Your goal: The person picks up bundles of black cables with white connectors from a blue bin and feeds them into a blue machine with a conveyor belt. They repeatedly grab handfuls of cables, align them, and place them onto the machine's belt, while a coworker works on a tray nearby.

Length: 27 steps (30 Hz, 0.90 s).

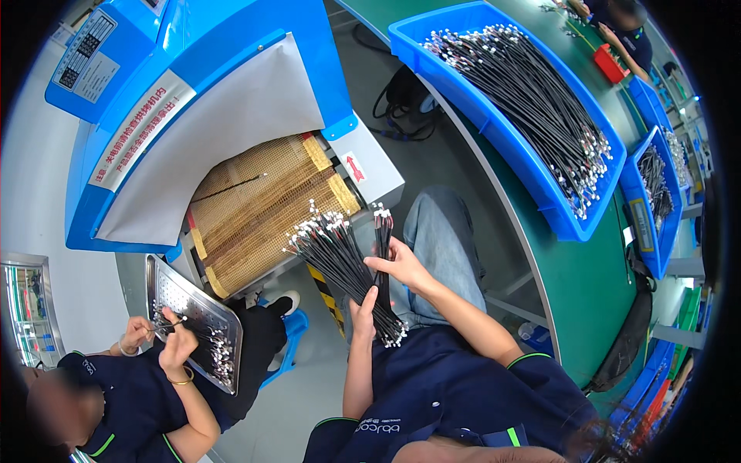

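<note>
A thick bundle of black cables [328, 258] with white connectors at both ends lies slanted in front of my body. My left hand [364, 315] is closed round its lower part, the thumb pointing up along the cables. Just to the right, a thinner cable bundle [382, 241] stands nearly upright, its white ends at the top. The fingers and thumb of my right hand [404, 267] are closed on this thinner bundle. The two bundles come together near my left hand, where their lower ends overlap.
A blue machine [208, 46] with a mesh conveyor belt [255, 224] stands ahead left; a single cable [231, 187] lies on the belt. A blue bin [567, 220] full of cables sits on the green table [575, 301]. At left, a co-worker handles cables over a metal tray [251, 305].
</note>
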### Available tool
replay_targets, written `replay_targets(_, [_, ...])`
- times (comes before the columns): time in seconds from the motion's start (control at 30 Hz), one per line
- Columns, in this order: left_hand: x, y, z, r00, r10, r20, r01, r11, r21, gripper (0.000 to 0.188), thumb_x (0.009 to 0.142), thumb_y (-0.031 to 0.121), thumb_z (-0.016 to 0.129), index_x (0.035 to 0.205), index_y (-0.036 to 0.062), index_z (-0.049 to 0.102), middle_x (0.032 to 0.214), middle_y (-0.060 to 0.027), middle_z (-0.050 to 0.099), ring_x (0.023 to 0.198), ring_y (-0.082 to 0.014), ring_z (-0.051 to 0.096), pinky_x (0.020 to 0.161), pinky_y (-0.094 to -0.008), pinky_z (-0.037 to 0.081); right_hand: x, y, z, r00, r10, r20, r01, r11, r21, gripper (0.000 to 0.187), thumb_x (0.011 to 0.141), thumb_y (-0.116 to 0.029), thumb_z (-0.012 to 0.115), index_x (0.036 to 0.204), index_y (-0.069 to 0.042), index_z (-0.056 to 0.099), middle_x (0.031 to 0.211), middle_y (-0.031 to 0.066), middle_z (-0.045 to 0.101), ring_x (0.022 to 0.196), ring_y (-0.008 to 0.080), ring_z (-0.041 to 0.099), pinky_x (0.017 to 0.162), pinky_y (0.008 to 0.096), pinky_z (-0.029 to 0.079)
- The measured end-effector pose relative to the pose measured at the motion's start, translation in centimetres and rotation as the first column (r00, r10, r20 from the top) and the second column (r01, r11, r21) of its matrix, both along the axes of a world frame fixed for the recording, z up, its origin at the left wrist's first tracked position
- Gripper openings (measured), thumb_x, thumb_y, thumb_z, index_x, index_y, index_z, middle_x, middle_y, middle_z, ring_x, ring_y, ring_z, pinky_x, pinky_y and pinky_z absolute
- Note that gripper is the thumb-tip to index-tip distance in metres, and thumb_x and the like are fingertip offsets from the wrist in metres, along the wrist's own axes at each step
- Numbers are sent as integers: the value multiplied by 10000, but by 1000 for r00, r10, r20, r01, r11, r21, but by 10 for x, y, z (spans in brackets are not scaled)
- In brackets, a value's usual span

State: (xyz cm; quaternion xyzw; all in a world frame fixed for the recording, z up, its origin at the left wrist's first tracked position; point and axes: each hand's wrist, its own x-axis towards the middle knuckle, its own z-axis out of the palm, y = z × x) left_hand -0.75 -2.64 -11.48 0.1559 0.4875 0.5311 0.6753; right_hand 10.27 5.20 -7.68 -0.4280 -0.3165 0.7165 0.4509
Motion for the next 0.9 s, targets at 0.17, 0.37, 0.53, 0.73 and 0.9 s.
replay_targets(0.17, [0,0,-4,1000,-2,-16,2,1000,4,252,761,109,536,962,-11,441,785,-76,515,573,-148,552,477,-279,514,7,1,-5,980,170,107,-171,985,-7,186,699,-102,652,836,-31,549,723,-18,550,644,47,495,603,190,402])
replay_targets(0.37, [2,0,-3,999,41,-20,-42,999,-25,264,759,101,533,977,-9,432,801,-79,510,581,-158,549,474,-287,507,5,-2,-11,990,92,105,-85,994,-61,115,708,-80,630,715,-49,519,701,5,547,665,65,501,605,210,403])
replay_targets(0.53, [4,2,4,999,43,-18,-43,999,-7,276,759,92,529,996,-12,432,789,-74,512,577,-153,542,482,-288,497,6,-1,-18,978,161,132,-173,981,85,180,709,-44,604,640,-66,440,691,24,547,685,83,513,606,222,407])
replay_targets(0.73, [4,2,6,999,31,-28,-31,1000,-2,284,759,91,534,1007,-12,441,784,-70,515,597,-151,542,493,-283,499,9,0,-12,956,154,250,-191,973,128,172,685,-56,600,643,-45,433,683,24,545,654,76,507,583,223,411])
replay_targets(0.9, [5,2,7,999,33,-25,-33,999,-20,282,760,82,535,1013,-10,449,839,-73,520,615,-146,544,500,-285,502,8,-3,-19,932,111,346,-173,973,154,150,671,-63,607,734,-17,478,659,12,526,615,85,509,571,225,415])
